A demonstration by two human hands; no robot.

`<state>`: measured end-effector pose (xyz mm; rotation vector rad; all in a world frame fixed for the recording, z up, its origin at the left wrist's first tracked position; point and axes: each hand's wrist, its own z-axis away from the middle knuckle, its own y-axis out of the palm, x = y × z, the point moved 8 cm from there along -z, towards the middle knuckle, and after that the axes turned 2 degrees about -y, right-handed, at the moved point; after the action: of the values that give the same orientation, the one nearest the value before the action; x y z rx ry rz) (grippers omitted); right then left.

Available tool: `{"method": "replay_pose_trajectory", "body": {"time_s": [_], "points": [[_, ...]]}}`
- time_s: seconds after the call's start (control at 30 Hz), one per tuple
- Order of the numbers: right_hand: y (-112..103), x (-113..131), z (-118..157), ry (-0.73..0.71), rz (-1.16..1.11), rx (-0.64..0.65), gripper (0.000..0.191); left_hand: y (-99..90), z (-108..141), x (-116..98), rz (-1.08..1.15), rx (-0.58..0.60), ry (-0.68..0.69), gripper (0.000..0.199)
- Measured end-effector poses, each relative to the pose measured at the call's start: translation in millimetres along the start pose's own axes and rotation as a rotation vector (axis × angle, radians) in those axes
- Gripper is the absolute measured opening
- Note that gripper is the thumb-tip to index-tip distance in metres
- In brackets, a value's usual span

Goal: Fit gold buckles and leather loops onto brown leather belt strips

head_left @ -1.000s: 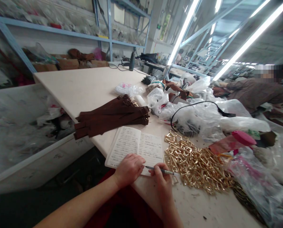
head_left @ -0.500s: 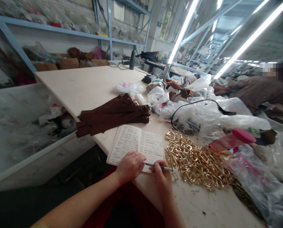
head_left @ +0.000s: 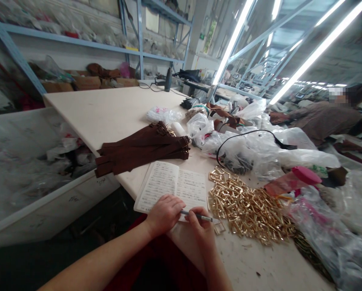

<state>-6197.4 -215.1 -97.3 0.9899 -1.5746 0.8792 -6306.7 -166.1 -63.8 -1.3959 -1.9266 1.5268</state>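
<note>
An open notebook [head_left: 161,182] with handwritten lines on both pages lies at the table's near edge. Over its lower part is my left hand [head_left: 165,212], fingers curled and pressed together, with the fingertips at the left end of a pen [head_left: 203,218]. My right hand [head_left: 202,230] grips that pen between thumb and fingers, just right of the left hand. The pen lies almost level across the lower right page. Gold rectangular metal buckles [head_left: 250,210] are heaped to the right of the notebook. Beyond it rests a bundle of dark brown straps [head_left: 144,147].
Clear plastic bags [head_left: 241,149] and a pink-lidded bottle [head_left: 293,180] crowd the table's right side. A white bin [head_left: 86,198] with plastic scraps stands at the left. Farther off are blue shelves [head_left: 77,42], a black bottle [head_left: 168,79] and another person [head_left: 323,117] on the right.
My right hand and the pen have shifted slightly left, closer to my left hand. Less of the pen shows past the right hand. The view has tilted a little.
</note>
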Motion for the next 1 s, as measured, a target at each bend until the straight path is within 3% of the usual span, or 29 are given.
{"method": "replay_pose_trajectory", "body": {"time_s": [0.57,0.8,1.0], "points": [[6,3,0,-0.013,0.011,0.056,0.014,-2.5,0,-2,0.004,-0.007,0.014,0.021],[12,14,2,-0.063,0.042,0.142,0.011,-0.4,1,-1,0.026,-0.003,0.023,0.019],[10,11,-1,-0.052,0.047,0.111,0.011,-1.7,2,0,0.047,-0.020,0.020,0.021]]}}
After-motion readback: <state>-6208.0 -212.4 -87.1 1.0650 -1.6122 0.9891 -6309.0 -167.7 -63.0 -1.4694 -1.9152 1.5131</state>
